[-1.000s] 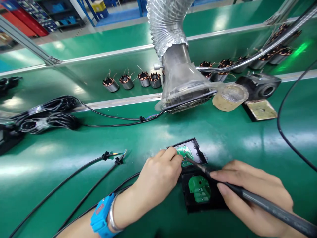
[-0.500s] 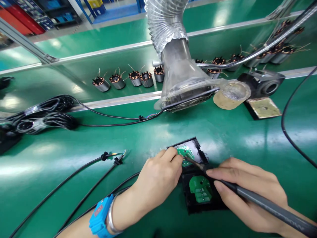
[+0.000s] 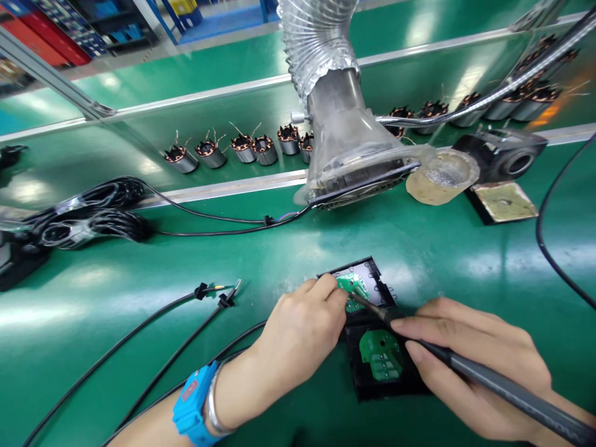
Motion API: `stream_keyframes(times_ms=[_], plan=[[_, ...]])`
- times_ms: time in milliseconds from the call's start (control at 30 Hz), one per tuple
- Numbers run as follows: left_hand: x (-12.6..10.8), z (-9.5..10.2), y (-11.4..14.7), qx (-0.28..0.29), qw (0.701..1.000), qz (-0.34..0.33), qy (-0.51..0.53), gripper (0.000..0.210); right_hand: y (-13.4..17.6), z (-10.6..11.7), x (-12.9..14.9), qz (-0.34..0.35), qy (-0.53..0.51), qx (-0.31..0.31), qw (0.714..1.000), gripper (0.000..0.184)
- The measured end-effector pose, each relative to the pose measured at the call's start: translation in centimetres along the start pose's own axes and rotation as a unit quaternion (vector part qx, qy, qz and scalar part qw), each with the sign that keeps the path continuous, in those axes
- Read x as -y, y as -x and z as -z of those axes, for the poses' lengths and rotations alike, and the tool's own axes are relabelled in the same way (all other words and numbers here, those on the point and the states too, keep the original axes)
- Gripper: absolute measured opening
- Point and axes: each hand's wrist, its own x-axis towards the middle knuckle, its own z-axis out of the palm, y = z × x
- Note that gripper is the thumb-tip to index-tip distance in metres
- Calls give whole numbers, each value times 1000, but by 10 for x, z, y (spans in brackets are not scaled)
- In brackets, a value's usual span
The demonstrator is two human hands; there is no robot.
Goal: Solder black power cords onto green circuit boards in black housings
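Observation:
A soldering iron is held like a pen in my right hand. Its tip touches or hovers just over the upper green circuit board, which sits in a black frame. Over that board's left edge, my left hand is closed in a pinch. A black cable runs in beneath this hand, and its wire end at the fingertips is mostly hidden. Just below lies a second green board in a black frame, close to the right fingers. A blue wristband is on my left wrist.
Two stripped cable ends lie to the left. Coiled cables rest behind them. A fume hood hangs overhead, near a round tan pot and an iron holder. Several copper-wound stators line the back ledge.
The view has shifted slightly, moving most things a little to the right in the picture. Both hands, the iron and the boards keep nearly the same positions relative to each other.

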Motion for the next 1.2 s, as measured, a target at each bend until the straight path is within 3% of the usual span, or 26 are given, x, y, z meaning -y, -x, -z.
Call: stream_keyframes(times_ms=[300,600,1000,1200], plan=[[0,0,-4,9,1000,7,13,17,3,1,-1,46,48,12,998,21],[1,0,-2,3,1000,1,12,18,3,9,5,0,28,-24,999,19],[1,1,-3,14,999,20,40,21,9,3,-8,-30,-47,8,998,23],[0,3,-6,41,997,49,42,20,-3,5,-4,-6,-28,28,999,23]])
